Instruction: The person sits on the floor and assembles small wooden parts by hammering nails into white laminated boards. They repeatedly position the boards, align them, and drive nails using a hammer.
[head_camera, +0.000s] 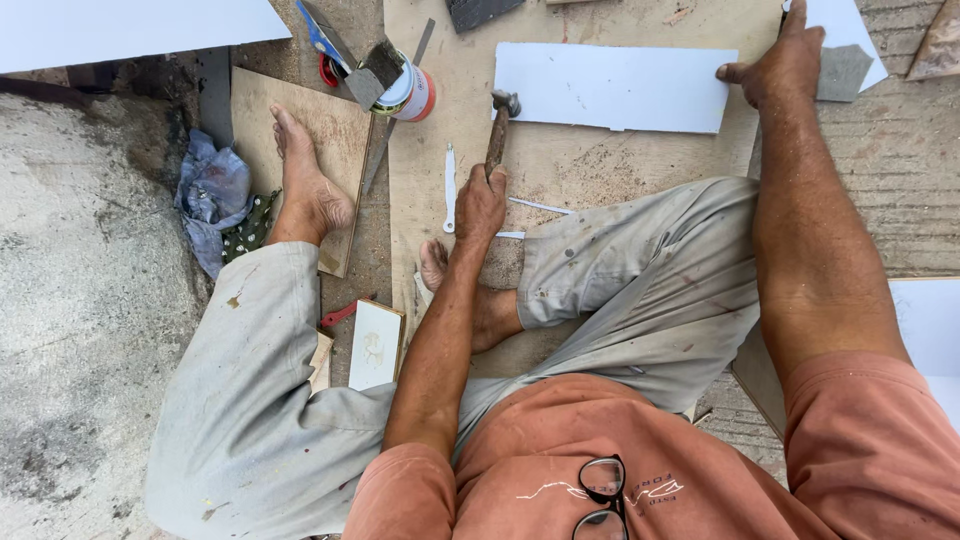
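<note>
I see my left hand (482, 205) wrapped tight around the wooden handle of a hammer (497, 130), head pointing far, just short of the white panel (612, 87) that lies flat on a plywood sheet (560, 165) on the ground. My right hand (785, 62) sits at the panel's far right corner, fingers curled down; I judge it pins the panel so it won't slide, but I cannot tell whether it pinches anything. A thin white strip (450, 188) lies just left of the hammer, near my bare foot (306, 180). Far left of the panel stands a round tin can (410, 92), white with an orange-red band, a scraper (345, 55) resting across its top. A blue rag (210, 195) is bunched at the left.
</note>
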